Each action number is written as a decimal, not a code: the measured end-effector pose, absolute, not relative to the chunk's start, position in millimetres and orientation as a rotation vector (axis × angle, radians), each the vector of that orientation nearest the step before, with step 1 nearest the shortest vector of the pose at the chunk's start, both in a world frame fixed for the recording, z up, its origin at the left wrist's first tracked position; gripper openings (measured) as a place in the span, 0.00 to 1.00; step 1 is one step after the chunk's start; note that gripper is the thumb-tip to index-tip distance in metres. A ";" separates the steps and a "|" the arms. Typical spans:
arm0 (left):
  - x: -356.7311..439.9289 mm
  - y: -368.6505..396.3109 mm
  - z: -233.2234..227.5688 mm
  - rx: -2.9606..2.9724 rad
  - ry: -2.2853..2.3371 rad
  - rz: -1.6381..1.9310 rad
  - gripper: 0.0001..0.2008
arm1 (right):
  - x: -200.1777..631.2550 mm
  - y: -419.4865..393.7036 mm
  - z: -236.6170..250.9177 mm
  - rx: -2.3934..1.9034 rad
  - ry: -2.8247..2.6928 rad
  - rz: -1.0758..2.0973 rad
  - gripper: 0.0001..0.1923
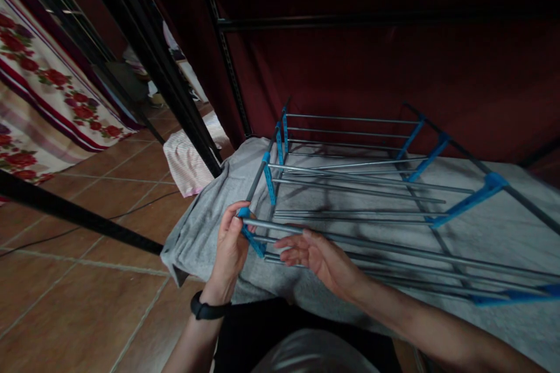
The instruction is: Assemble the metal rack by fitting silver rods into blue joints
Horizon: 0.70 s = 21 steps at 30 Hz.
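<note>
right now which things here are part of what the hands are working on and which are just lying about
In hand:
- left hand gripping the blue connector
- right hand under a grey metal rod
- the rack frame

Lying about:
- grey sheet under the rack
- striped cloth on the floor
- floral fabric
- black cable

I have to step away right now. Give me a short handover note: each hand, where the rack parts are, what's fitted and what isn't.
Left hand: gripping the nearest blue connector at the rack's left corner.
Right hand: open, fingers resting along the nearest grey rod, not closed round it.
Rack frame: lying on its side on the grey cloth, on the tiled floor.
Done: the farther tiers have rods seated in blue brackets on both sides.
Left: whether the near rods are fully seated in the left connector cannot be told; check them.
</note>
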<state>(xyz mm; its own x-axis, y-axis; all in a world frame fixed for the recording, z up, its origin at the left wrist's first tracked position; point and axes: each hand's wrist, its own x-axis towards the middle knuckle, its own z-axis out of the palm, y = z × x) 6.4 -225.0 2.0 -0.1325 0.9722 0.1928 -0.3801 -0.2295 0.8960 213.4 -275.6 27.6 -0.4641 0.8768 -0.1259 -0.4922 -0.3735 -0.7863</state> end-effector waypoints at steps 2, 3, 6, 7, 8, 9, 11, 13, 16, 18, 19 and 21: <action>5.4 -224.2 2.9 1.002 0.855 1.587 0.22 | 216.6 -281.3 32.7 -0.682 -0.890 2.055 0.26; 4.9 -224.0 3.7 1.003 0.855 1.575 0.23 | 219.0 -284.9 38.4 -0.677 -0.952 2.093 0.26; 3.5 -224.3 7.4 0.995 0.845 1.538 0.22 | 225.3 -294.0 67.9 -0.725 -1.513 1.845 0.21; 3.1 -224.4 8.8 0.986 0.841 1.523 0.22 | 225.6 -294.7 79.2 -0.768 -1.759 1.593 0.19; 2.8 -224.4 10.2 0.980 0.845 1.515 0.22 | 224.2 -293.8 89.3 -0.823 -1.965 1.278 0.18; 2.5 -224.2 11.4 0.983 0.859 1.519 0.22 | 221.0 -291.1 96.9 -0.889 -2.114 0.954 0.18; 2.0 -223.7 12.5 1.013 0.916 1.538 0.24 | 209.8 -281.6 101.5 -1.016 -2.298 0.419 0.21; 1.7 -223.1 11.6 1.056 0.969 1.554 0.25 | 195.7 -269.7 92.3 -1.103 -2.434 0.100 0.22; 1.7 -222.3 7.5 1.091 0.983 1.538 0.23 | 180.6 -254.7 66.0 -1.149 -2.590 -0.059 0.16; 1.5 -221.3 4.1 1.111 0.974 1.544 0.23 | 180.6 -248.5 51.4 -1.167 -2.634 -0.055 0.12; 1.1 -220.7 2.7 1.119 0.967 1.556 0.23 | 184.4 -246.5 46.8 -1.188 -2.647 -0.019 0.11; 0.0 -219.6 0.6 1.127 0.950 1.577 0.22 | 198.3 -245.0 43.4 -1.240 -2.663 0.121 0.12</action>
<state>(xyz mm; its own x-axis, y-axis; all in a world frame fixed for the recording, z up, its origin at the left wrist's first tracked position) 0.0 -219.6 0.6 -0.1311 0.9650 0.2270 -0.2506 -0.2538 0.9342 198.3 -245.0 43.4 -0.6276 0.7645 0.1467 0.7481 0.6445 -0.1581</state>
